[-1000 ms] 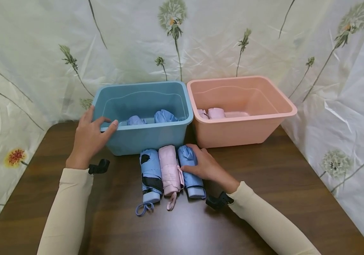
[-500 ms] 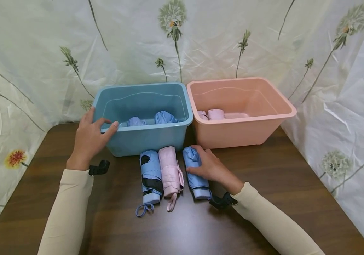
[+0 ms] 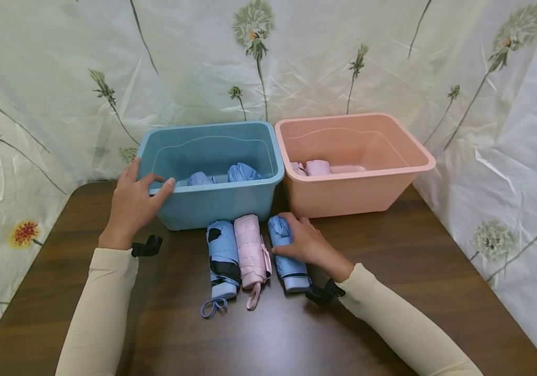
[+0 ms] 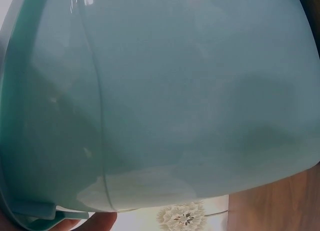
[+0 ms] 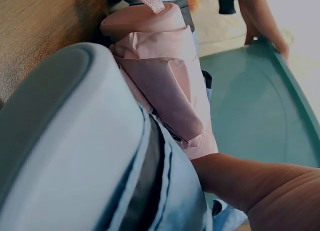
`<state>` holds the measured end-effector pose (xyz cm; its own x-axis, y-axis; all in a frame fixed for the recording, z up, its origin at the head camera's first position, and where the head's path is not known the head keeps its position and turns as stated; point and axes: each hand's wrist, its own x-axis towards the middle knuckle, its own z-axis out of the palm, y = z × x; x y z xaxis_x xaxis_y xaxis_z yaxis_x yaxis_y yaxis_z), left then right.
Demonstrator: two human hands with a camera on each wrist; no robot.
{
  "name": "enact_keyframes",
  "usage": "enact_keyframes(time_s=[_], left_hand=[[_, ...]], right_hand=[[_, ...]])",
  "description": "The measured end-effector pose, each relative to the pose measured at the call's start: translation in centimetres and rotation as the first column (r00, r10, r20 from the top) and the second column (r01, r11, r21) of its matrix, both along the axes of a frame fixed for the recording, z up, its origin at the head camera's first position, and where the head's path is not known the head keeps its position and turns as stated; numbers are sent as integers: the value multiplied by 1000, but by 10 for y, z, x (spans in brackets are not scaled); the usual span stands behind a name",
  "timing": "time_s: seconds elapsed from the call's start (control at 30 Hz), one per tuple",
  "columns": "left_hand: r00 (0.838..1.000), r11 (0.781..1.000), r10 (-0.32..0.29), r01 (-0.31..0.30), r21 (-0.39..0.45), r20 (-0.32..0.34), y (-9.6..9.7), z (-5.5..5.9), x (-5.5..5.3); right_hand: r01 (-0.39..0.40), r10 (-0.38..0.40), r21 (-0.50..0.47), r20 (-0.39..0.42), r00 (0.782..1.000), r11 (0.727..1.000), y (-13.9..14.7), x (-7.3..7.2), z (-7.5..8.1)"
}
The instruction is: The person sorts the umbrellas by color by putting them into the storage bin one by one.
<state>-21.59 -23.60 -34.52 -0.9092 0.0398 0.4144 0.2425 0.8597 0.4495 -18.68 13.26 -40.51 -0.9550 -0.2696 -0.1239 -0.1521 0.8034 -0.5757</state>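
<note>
My right hand [image 3: 309,243] holds a folded blue umbrella [image 3: 291,267] on the table, its thumb on the left side and fingers at the far right. In the right wrist view that umbrella's pale end cap [image 5: 95,126] looms close, with the thumb [image 5: 225,178] beyond it. A gap separates it from a folded pink umbrella [image 3: 251,256], which lies against another blue umbrella [image 3: 223,250] with black patches. At the left, my left hand [image 3: 132,206] grips the front left corner of the blue bin [image 3: 216,205]; the bin's wall [image 4: 190,101] fills the left wrist view.
Inside the blue bin lie two blue bundles [image 3: 243,172]. A pink bin [image 3: 343,196] stands against its right side, with two pink bundles [image 3: 318,167] inside. Behind both hangs a flowered curtain [image 3: 306,62]. The dark wooden table [image 3: 179,334] extends toward me.
My right hand has moved the right blue umbrella slightly right, apart from the pink one, then barely back left. The left hand keeps its place on the blue bin.
</note>
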Motion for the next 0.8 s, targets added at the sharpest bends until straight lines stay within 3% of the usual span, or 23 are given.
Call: enact_keyframes(time_s=[0.53, 0.8], left_hand=[[1000, 1000, -10, 10, -10, 10, -1, -1, -1], [1000, 1000, -10, 10, -14, 4, 0, -1, 0]], right_hand=[[10, -11, -72, -11, 1000, 997, 7, 2, 3], [-32, 25, -136, -53, 998, 990, 12, 15, 23]])
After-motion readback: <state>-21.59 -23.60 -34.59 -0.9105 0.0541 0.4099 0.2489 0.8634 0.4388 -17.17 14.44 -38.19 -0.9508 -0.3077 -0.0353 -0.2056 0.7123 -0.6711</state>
